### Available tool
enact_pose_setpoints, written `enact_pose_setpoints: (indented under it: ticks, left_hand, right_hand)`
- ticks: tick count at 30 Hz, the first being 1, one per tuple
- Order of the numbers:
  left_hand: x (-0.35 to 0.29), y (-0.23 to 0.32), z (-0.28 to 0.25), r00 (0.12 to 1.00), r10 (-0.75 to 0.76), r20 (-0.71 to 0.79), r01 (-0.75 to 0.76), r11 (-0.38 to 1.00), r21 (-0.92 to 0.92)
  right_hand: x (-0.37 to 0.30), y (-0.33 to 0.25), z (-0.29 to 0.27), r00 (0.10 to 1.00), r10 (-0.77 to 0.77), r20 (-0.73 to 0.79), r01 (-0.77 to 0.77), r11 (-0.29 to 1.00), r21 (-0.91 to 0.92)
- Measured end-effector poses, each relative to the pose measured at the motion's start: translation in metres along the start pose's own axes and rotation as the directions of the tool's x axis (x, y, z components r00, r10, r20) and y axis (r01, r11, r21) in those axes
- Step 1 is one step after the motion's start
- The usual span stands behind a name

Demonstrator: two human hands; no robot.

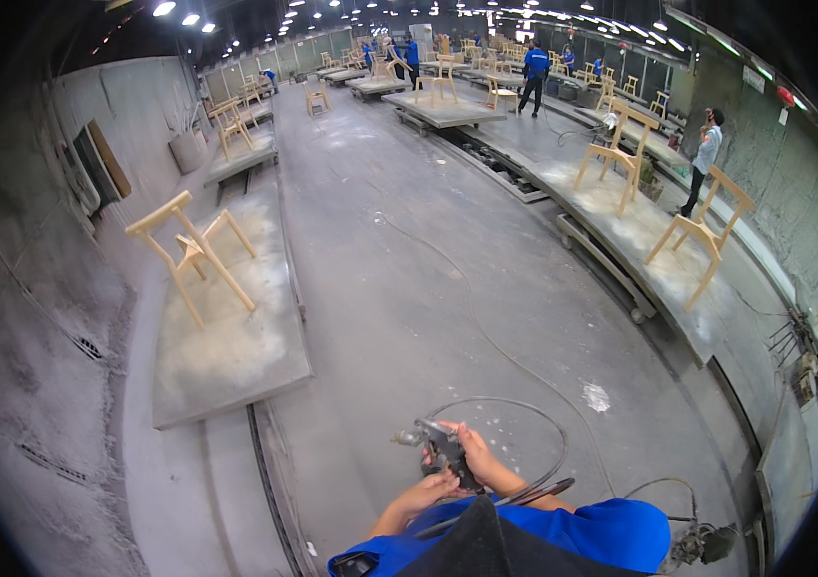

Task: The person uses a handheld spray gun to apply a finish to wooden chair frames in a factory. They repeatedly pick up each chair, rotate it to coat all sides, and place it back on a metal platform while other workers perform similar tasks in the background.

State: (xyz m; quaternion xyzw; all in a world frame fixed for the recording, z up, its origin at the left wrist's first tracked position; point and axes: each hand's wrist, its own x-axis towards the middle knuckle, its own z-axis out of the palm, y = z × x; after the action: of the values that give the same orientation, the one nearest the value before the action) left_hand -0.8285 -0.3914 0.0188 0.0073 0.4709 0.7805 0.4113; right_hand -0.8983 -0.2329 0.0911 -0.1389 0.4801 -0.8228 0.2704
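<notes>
A dark spray gun (445,448) with a metal nozzle is held in front of my body, its nozzle pointing left. My right hand (473,450) is closed round the gun's body from the right side. Below it, my left hand (434,489) grips the lower end of the gun near its handle, with part of its fingers hidden. A thin hose (551,418) loops out from around the gun and curves back past my right forearm.
A wooden chair (195,252) stands on a low platform (279,361) at the left. More wooden chairs (705,234) stand on platforms along the right. A hose (486,332) trails over the grey floor. A person (704,159) stands far right; several others work farther back.
</notes>
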Motion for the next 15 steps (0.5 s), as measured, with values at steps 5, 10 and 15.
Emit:
enact_pose_setpoints:
  ticks: [5, 10, 15]
  left_hand:
    - [0.033, 0.099, -0.054, 0.978, 0.196, -0.066, -0.168, 0.939, 0.299]
    - [0.072, 0.174, -0.086, 0.915, 0.265, -0.304, -0.132, 0.909, 0.394]
    - [0.099, 0.21, -0.112, 0.826, 0.404, -0.393, -0.291, 0.903, 0.316]
  right_hand:
    - [0.121, -0.041, -0.037, 0.994, 0.034, 0.108, -0.02, 0.992, -0.121]
    - [0.208, -0.069, -0.053, 0.984, 0.067, 0.166, -0.044, 0.989, -0.141]
    - [0.267, -0.082, -0.073, 0.964, 0.134, 0.228, -0.1, 0.983, -0.156]
